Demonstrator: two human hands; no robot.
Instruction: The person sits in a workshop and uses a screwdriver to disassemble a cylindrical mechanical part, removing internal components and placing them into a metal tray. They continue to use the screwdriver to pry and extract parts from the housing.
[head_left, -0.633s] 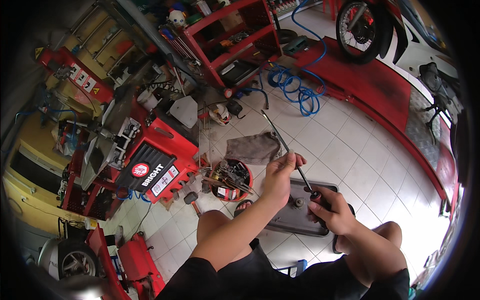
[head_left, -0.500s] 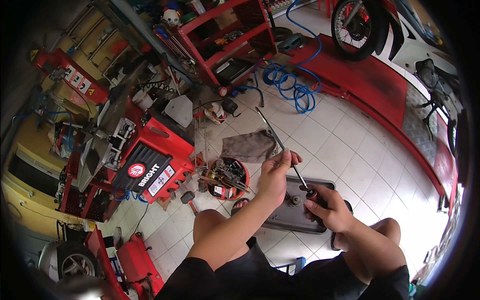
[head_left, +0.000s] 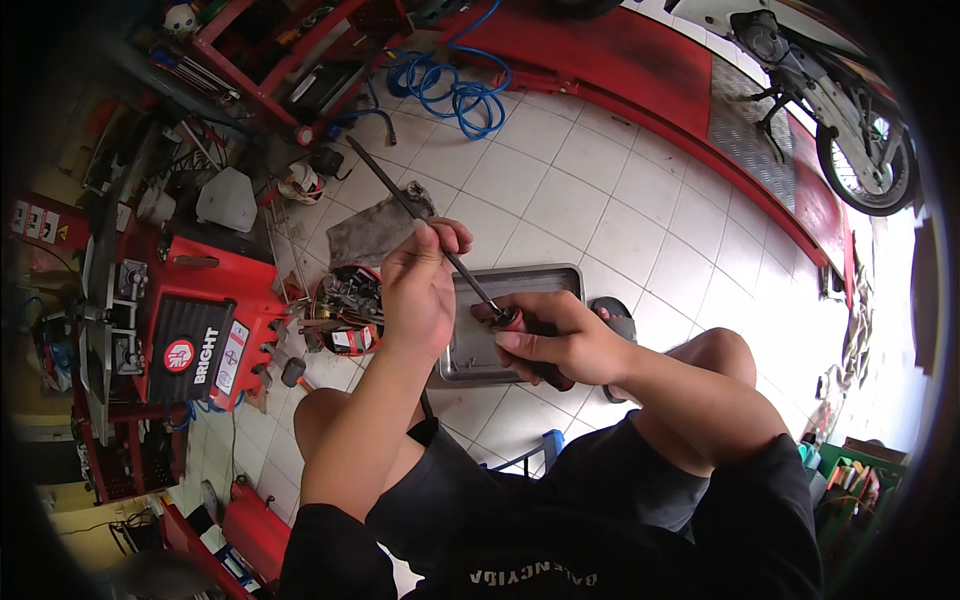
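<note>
A long screwdriver (head_left: 377, 172) is held slantwise in front of me, its tip pointing up and to the left. My right hand (head_left: 550, 337) wraps round its dark handle with a red collar. Closer to the tip, my left hand (head_left: 425, 280) pinches the metal shaft between thumb and fingers. Below both hands a grey metal tray (head_left: 565, 275) lies on the tiled floor, with a few small parts in it. My hands hide much of the tray.
Left of the tray stand a tub of tools (head_left: 352, 300) and a grey rag (head_left: 365, 228). A red machine (head_left: 215, 310) is farther left. A blue air hose (head_left: 470, 105) coils near the red motorcycle lift (head_left: 600, 60). A hammer (head_left: 295, 372) lies by my left knee.
My view has swung to the right, so the machine and tub sit farther left. Both hands still hold the screwdriver, and the tray shows more fully.
</note>
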